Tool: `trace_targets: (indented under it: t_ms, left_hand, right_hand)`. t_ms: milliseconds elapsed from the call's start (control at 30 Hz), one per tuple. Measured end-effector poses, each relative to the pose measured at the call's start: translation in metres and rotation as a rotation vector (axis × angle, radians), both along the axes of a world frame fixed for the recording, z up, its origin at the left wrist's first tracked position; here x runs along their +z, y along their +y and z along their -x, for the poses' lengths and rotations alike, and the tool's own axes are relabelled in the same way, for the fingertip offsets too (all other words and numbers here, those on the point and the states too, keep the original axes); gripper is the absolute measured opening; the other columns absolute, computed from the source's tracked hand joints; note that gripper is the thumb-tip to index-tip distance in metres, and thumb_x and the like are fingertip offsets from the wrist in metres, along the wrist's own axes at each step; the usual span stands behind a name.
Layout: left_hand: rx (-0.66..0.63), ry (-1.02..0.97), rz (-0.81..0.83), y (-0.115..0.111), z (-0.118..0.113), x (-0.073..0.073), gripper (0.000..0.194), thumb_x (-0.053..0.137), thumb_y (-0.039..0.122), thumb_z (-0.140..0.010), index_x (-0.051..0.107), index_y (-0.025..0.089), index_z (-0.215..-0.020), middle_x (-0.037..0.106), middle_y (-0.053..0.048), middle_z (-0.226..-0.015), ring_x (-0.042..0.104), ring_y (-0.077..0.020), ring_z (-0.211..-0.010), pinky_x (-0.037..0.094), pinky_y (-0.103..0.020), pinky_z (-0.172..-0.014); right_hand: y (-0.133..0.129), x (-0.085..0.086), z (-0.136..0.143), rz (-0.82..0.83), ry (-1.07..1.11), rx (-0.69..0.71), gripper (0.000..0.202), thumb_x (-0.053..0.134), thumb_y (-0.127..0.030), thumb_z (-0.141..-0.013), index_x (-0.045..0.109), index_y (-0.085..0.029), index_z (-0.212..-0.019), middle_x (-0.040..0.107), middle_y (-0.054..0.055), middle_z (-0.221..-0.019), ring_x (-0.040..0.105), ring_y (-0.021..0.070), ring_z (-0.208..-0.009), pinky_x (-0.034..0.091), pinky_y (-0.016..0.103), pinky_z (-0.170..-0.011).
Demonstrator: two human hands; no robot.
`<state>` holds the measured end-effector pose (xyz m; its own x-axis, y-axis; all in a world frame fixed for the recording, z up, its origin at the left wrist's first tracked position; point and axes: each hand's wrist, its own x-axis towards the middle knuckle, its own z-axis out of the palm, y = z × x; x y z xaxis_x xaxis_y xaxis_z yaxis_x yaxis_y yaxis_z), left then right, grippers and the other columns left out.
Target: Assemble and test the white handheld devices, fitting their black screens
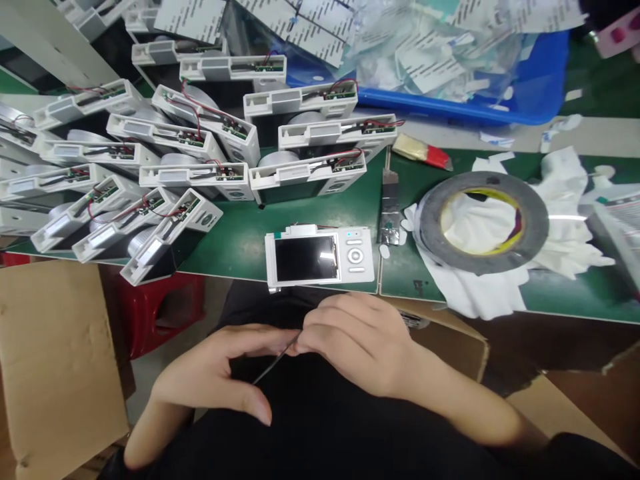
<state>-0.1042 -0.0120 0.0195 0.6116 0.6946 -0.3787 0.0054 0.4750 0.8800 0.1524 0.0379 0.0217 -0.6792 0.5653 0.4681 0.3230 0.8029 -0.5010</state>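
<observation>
My left hand (213, 370) is curved around a thin, flat dark panel (274, 364) seen nearly edge-on. Its fingertips and thumb lie at opposite ends of the panel. With fingers bent into a pinch, my right hand (357, 340) grips the panel's upper end; what exactly lies between those fingertips is hidden. Both hands are above my lap, just off the bench edge. Beyond them on the green bench lies a white digital camera body (320, 257), its dark screen and buttons facing up.
Several white camera bodies (195, 175) with exposed wires crowd the left. A blue tray (525, 110) holds plastic bags and printed sheets. To the right lie a roll of grey tape (533, 220), white cloths (487, 297), a brush (423, 152) and dark metallic strips (390, 207). Cardboard boxes (60, 360) and a red stool (145, 313) stand below.
</observation>
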Motion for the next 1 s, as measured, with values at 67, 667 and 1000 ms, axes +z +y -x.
trace_targets:
  t_ms: [67,667,1000]
  left_hand:
    - [0.007,-0.126,0.147,-0.002,-0.003,-0.002,0.071,0.097,0.046,-0.072,0.073,0.034,-0.139,0.078,-0.012,-0.134,0.075,-0.0364,-0.126,0.058,-0.053,-0.111]
    - [0.360,-0.249,0.295,-0.027,-0.028,-0.004,0.061,0.098,0.032,-0.072,0.078,0.031,-0.130,0.081,-0.011,-0.127,0.077,-0.0369,-0.121,0.061,-0.048,-0.108]
    - [0.716,-0.152,0.084,-0.037,-0.015,-0.002,0.058,0.092,0.042,-0.080,0.076,0.025,-0.134,0.082,-0.013,-0.126,0.078,-0.0325,-0.120,0.064,-0.034,-0.105]
  right_hand:
    - [-0.001,0.002,-0.002,-0.009,0.011,-0.029,0.020,0.054,-0.017,-0.106,0.066,-0.019,-0.090,0.073,-0.001,-0.081,0.061,0.0148,-0.074,0.046,0.031,-0.064]
    - [-0.008,0.007,-0.004,0.006,0.004,-0.054,0.020,0.052,-0.016,-0.106,0.063,-0.020,-0.089,0.070,0.001,-0.078,0.061,0.0168,-0.077,0.048,0.031,-0.069]
    - [-0.018,0.013,-0.024,0.113,-0.057,0.074,0.031,0.044,-0.014,-0.109,0.066,-0.020,-0.087,0.072,0.001,-0.082,0.062,0.0155,-0.080,0.049,0.030,-0.074]
